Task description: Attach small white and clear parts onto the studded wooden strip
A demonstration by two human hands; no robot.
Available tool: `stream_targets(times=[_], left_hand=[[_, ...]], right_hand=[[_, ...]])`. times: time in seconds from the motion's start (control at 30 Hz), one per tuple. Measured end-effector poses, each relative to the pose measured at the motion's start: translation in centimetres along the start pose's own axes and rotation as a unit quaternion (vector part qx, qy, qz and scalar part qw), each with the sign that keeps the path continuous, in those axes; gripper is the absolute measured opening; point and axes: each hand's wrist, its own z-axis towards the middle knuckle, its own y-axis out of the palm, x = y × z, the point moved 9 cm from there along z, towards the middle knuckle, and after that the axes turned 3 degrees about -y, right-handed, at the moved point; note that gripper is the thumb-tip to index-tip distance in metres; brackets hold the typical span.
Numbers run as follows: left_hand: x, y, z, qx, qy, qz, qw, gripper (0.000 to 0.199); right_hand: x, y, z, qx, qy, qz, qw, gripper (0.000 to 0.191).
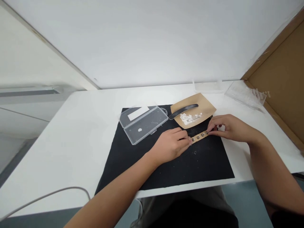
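Observation:
A narrow tan strip [200, 136] with several small dark round pieces in a row lies over the black mat [199, 167]. My left hand [173, 143] is closed, its fingertips at the strip's left end. At the right end, the fingers of my right hand [220, 127] are pinched on the strip near the last round piece. Just behind the strip, a tan sheet [206, 106] bears a heap of white flakes [188, 118] and a curved black file [183, 110]. What lies under my left fingertips is hidden.
An open clear plastic case [144, 126] with a white label and a small white disc stands on the mat's left side. Clear plastic trays [245, 95] are at the back right, beside a cardboard box [282, 69]. A cable [68, 188] crosses the table's front left.

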Motion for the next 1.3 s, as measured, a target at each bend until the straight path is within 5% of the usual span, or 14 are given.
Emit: stream_targets(times=[0.23, 0.6, 0.93, 1.3], left_hand=[[-0.2, -0.1, -0.4, 0.015, -0.019, -0.015, 1.000, 0.022], [0.0, -0.7, -0.4, 0.034, -0.010, -0.036, 0.999, 0.013], [0.4, -3.5, -0.9, 0.177, -0.038, -0.095, 0.979, 0.038], [0.9, -4.3, -0.7, 0.220, -0.019, -0.137, 0.966, 0.018]], right_hand=[[-0.2, -0.6, -0.3, 0.040, 0.004, -0.005, 0.999, 0.012], [-2.5, -2.6, -0.7, 0.198, -0.065, 0.060, 0.976, 0.013], [-6.2, 0.3, 0.2, 0.215, -0.165, 0.180, 0.946, 0.008], [-7.6, 2.4, 0.9, 0.190, -0.181, 0.161, 0.951, 0.003]])
